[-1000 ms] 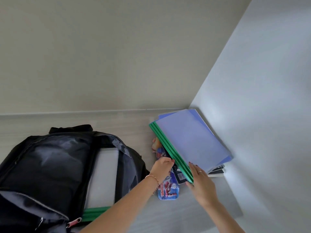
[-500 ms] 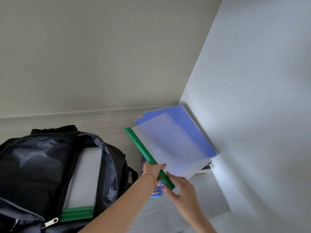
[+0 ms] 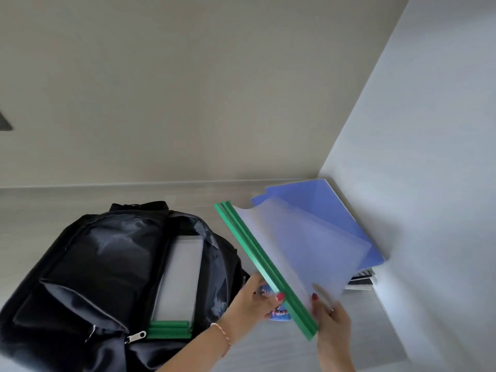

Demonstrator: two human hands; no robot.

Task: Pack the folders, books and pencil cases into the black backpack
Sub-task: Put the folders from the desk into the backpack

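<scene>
The black backpack (image 3: 102, 267) lies open on the pale table, with several green-spined clear folders (image 3: 178, 280) standing inside its main pocket. To its right, both hands hold a bundle of translucent folders with green spines (image 3: 268, 267), lifted off the stack. My left hand (image 3: 255, 298) grips the spine from the left; my right hand (image 3: 331, 318) holds the near lower corner. Under the bundle lies a blue folder (image 3: 338, 218) on top of books (image 3: 361, 280) in the corner. A colourful pencil case (image 3: 279, 314) peeks out below my left hand.
A grey wall (image 3: 429, 183) rises directly right of the stack, and a beige wall (image 3: 188, 89) runs behind the table. Bare table surface (image 3: 268, 350) shows between the backpack and my right arm.
The green-spined folder bundle has come up off the blue folder and shifted left toward the backpack. Both hands have slid down to its near end.
</scene>
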